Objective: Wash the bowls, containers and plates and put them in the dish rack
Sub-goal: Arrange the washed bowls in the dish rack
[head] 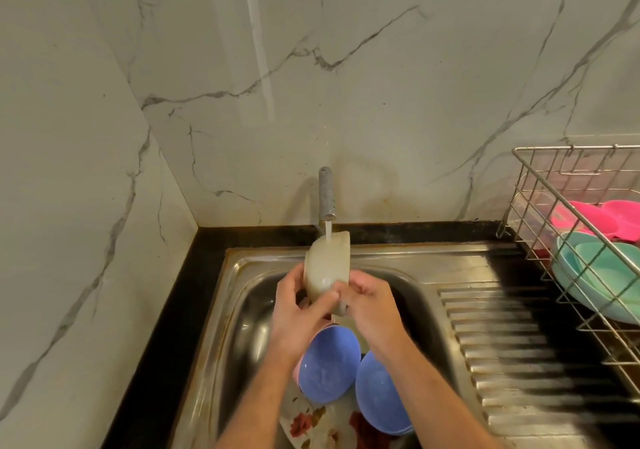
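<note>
While I look down past the forearms, nearest me in the sink lie a floral plate and two blue bowls, one by each wrist, still waiting to be washed. Just beyond them both hands meet on a cream bowl: my left hand curls round its lower edge with the thumb pressed on the outer wall, and my right hand grips the rim from the other side. I hold the bowl on its side, base toward me and a little left, mouth facing away and right, so its axis runs roughly front to back. Water from the tap strikes its upper edge, directly behind the hands. Whether suds remain inside I cannot tell, since the mouth is turned from view.

Further right, well apart, stands the dish rack, with teal plates and pink ware already in it. I judge the right hand the nearer one for carrying the bowl across the drainboard.
</note>
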